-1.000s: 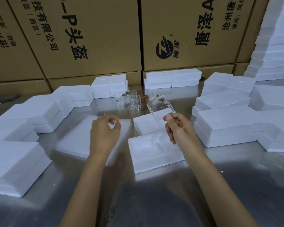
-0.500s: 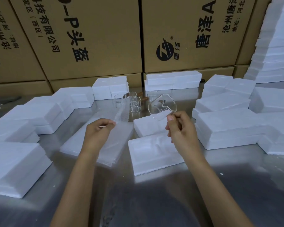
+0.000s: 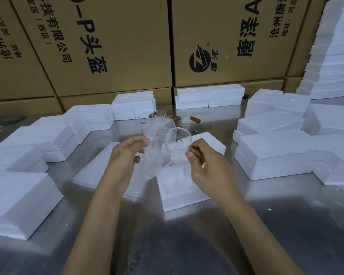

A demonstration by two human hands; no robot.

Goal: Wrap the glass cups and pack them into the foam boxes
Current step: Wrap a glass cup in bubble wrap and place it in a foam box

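At mid-frame the right hand [image 3: 211, 167] pinches the handle of a clear, round-rimmed glass cup [image 3: 177, 146], tilted, above an open white foam box [image 3: 179, 187] with a grainy moulded hollow; the left hand [image 3: 125, 155] pinches a crinkled, translucent plastic sheet [image 3: 155, 147], blurred against the cup's side; the handle is hidden behind the fingers; more glass cups [image 3: 159, 120] stand farther up on the shiny metal table [image 3: 187, 245].

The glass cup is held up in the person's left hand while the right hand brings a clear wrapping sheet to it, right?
Not quite: the hands are swapped. In the head view the right hand holds the glass cup up above an open foam box, while the left hand brings the clear wrapping sheet to it.
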